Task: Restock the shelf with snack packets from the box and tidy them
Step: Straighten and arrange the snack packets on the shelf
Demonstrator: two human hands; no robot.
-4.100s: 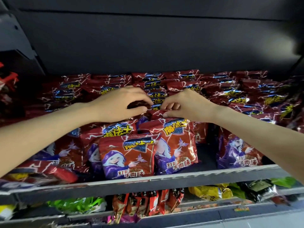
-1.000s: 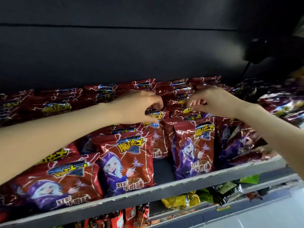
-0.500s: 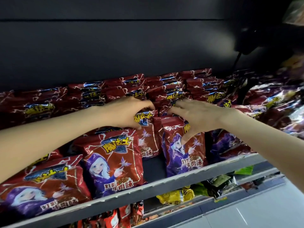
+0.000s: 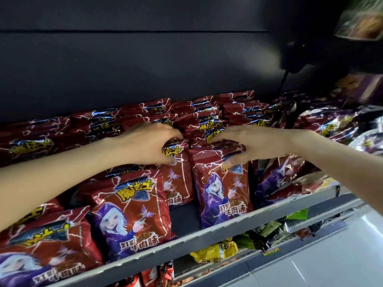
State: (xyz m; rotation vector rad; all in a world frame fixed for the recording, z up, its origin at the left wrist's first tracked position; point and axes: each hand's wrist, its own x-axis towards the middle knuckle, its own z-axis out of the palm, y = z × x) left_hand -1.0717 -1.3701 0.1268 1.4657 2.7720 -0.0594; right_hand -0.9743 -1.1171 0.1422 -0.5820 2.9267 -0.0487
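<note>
Head view: both hands are working the middle of the shelf (image 4: 207, 238), which is holding many red snack packets, stacked rows at the back and upright ones along the front lip. The left hand (image 4: 148, 142) is curling its grip round the top of an upright packet (image 4: 177, 172) set back behind the front row, thumb under, fingers over. The right hand (image 4: 246, 145) is lying with fingers spread and fairly straight, pressing down on the top of the neighbouring front packet (image 4: 222, 195); grip open, nothing pinched. A dark gap is showing between these two packets and the big front-left packet (image 4: 132, 220). No box is in view.

Progress: shelf looking mostly full, so stocking seems well along; tidying is what is left, since front packets are leaning unevenly and purple-toned ones at right (image 4: 277, 183) are slumping.

Versus half a second ago: hands are sitting on much the same two packets and the camera is pointing almost the same way. Versus one second ago: the right hand is no longer pinching a top edge, now flattened on the packet.
</note>
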